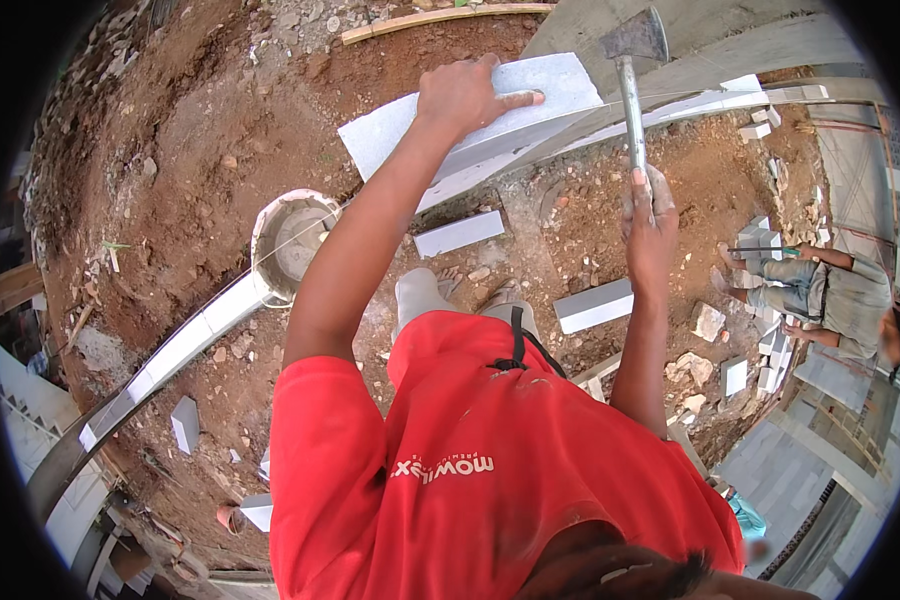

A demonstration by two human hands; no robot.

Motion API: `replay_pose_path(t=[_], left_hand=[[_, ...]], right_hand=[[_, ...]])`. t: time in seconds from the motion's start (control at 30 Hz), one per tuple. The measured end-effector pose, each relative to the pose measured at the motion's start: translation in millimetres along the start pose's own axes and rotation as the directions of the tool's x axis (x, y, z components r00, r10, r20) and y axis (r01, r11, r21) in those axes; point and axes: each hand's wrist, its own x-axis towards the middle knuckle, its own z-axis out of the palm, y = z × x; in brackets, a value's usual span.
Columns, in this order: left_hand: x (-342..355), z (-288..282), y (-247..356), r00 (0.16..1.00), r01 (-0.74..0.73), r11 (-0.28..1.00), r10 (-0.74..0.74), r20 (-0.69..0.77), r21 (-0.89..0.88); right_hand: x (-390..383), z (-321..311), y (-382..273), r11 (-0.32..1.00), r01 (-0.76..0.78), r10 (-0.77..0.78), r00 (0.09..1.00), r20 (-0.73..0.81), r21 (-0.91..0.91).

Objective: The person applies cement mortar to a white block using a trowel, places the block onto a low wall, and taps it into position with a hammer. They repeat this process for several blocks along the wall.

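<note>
My left hand (473, 100) grips a large white block (550, 82) at the top centre, fingers over its far edge and thumb along its face. The block rests on a low white block course at the edge of a grey concrete surface. My right hand (648, 220) holds the metal handle of a tool with a broad, flat grey head (635, 38), raised just right of the block. A thin string crosses by the block. Two loose blocks (458, 233) (592, 305) lie on the soil below it.
A bucket (268, 225) sits left, beside a curving block row (200, 348). Rubble (690, 370) and more blocks lie right. A co-worker (850, 305) with a tool is at the right; another person in teal (745, 515) is lower right. A timber strip (420, 20) lies at the top.
</note>
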Motion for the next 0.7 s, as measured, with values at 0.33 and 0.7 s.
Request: replay_pose_path(t=[0.33,0.7], left_hand=[[-2,1,1,1.000,0.017,1.000,-0.017,-0.001,-0.012],[-13,-22,11,0.998,0.057,0.996,-0.055,0.031,-0.072]], right_hand=[[2,1,21,0.988,-0.113,0.116,0.993,0.018,-0.108],[19,4,30,0.975,-0.090,0.100,0.994,0.038,-0.205]])
